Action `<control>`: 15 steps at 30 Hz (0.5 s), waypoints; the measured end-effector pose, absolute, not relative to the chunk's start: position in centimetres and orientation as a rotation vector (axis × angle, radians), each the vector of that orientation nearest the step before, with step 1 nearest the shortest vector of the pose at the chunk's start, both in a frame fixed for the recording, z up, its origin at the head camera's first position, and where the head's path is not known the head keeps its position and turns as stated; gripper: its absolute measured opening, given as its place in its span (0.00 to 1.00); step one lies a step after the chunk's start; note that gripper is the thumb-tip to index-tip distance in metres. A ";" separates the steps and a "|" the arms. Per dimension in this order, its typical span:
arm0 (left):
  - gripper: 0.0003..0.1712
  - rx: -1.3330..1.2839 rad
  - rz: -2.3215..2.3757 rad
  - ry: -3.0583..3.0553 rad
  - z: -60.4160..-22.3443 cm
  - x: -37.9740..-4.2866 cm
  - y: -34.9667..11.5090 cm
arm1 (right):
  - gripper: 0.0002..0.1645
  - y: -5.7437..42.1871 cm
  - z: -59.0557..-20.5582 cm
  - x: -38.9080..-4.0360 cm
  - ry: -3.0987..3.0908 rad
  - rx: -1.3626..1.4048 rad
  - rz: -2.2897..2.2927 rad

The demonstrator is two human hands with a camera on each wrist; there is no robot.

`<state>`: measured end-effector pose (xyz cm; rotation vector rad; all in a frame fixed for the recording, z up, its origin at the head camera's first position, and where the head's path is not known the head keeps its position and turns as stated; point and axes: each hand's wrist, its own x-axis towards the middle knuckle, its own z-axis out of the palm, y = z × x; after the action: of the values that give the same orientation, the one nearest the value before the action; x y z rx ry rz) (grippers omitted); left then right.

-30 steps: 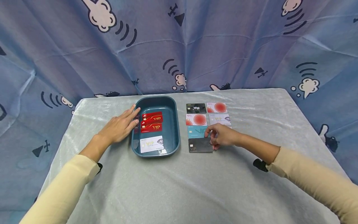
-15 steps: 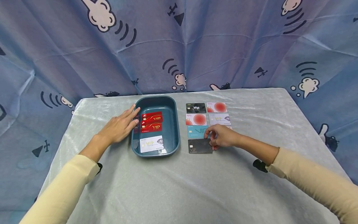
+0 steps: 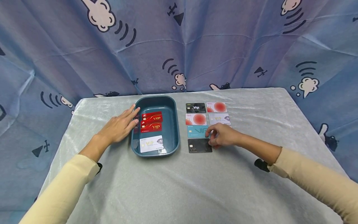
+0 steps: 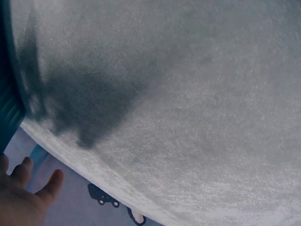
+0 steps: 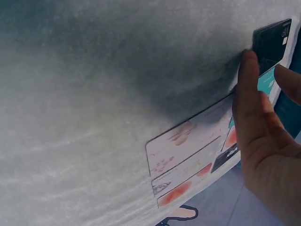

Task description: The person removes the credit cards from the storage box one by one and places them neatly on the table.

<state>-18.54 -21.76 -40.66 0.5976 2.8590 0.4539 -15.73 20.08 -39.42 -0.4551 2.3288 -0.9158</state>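
Observation:
My right hand (image 3: 223,135) bends over the right edge of a black VIP card (image 3: 199,146), which lies flat at the near end of the card rows. In the right wrist view one fingertip is right at the edge of that card, with the thumb apart from it. A teal card (image 3: 195,132) lies just beyond, partly covered by the fingers. My left hand (image 3: 120,125) rests with straight fingers on the left rim of a dark teal tray (image 3: 170,146). Inside the tray are two overlapping red VIP cards (image 3: 151,127) and a white VIP card (image 3: 151,144).
Behind the teal card lie a black Vip card (image 3: 195,108), two white cards with red circles, one nearer (image 3: 199,119), and a white VIP card (image 3: 219,119). Beside the right hand is a pale pink card (image 5: 183,136). A grey cloth (image 3: 156,186) covers the table; a patterned curtain (image 3: 223,46) hangs behind.
The black VIP card has gone from slightly tilted to flat. My right fingers have shifted a little off its right edge. The left hand has stayed still.

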 end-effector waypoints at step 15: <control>0.35 0.614 0.422 2.854 -40.3 -18.5 -21.9 | 0.16 16.7 -35.6 -17.7 2.517 -0.509 -0.942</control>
<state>-18.50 -21.90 -40.31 0.6137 2.8535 0.4223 -17.65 16.69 -35.61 -0.5091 2.5167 -0.9424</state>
